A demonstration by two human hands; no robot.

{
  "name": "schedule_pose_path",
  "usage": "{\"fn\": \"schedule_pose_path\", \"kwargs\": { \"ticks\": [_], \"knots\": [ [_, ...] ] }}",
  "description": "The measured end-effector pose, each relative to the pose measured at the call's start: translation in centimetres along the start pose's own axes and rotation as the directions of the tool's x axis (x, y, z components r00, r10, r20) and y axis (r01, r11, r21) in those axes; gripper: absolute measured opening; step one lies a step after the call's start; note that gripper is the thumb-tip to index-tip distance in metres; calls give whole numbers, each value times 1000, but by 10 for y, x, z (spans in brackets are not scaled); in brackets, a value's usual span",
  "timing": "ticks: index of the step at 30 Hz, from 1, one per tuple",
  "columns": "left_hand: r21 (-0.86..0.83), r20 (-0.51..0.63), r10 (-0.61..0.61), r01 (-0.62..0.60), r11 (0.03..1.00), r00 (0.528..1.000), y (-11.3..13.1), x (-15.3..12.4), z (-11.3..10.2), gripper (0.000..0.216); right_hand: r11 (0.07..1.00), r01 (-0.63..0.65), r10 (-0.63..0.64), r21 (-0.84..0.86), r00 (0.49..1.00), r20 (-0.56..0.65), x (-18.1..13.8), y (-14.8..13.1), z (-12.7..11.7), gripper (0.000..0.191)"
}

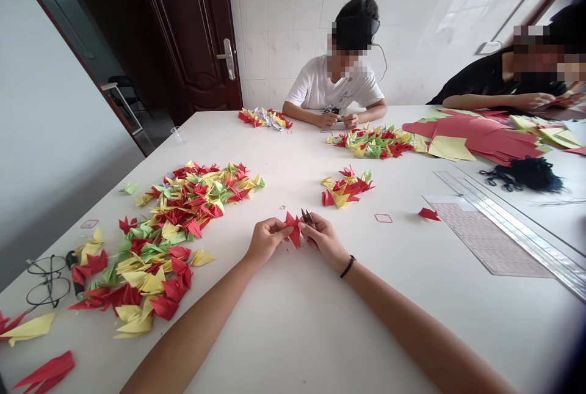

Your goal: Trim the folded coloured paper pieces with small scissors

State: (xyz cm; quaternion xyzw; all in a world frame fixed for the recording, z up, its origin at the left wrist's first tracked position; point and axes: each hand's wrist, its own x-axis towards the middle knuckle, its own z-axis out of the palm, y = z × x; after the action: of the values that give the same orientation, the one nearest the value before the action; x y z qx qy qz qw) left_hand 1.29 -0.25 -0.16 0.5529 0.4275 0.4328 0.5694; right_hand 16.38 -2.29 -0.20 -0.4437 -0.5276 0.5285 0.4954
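Note:
My left hand (265, 239) and my right hand (324, 238) meet over the white table (293, 321), both pinched on a small folded red paper piece (293, 228). The right hand also grips small dark scissors (306, 217) whose tips stick up beside the paper. A black band circles my right wrist. A large heap of red, yellow and green folded papers (169, 229) lies to the left of my hands. A smaller pile of folded papers (345, 187) sits just beyond my right hand.
Two other people sit at the far side with their own piles of folded papers (373, 141) and flat red and yellow sheets (476, 137). Glasses (46, 281) lie at the left edge. A clear ruler (517, 229) and gridded mat (485, 235) lie on the right, near black cord (526, 175).

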Motion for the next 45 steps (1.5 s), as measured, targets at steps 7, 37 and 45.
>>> {"fn": "schedule_pose_path", "kwargs": {
  "ticks": [7, 37, 45],
  "knots": [
    [203, -168, 112, -76, 976, 979, 0, 4, -12, 22, 969, 117, -115, -219, 993, 21, 0, -3, -9, 25],
    [164, 25, 50, -54, 985, 998, -7, 4, -12, 29, 432, 245, -381, -868, 922, 71, 0, 5, -12, 28],
    [133, 46, 14, -20, 991, 999, -4, 4, -13, 26, 483, 240, -381, -842, 924, 45, -1, 5, -12, 28]
  ]
}}
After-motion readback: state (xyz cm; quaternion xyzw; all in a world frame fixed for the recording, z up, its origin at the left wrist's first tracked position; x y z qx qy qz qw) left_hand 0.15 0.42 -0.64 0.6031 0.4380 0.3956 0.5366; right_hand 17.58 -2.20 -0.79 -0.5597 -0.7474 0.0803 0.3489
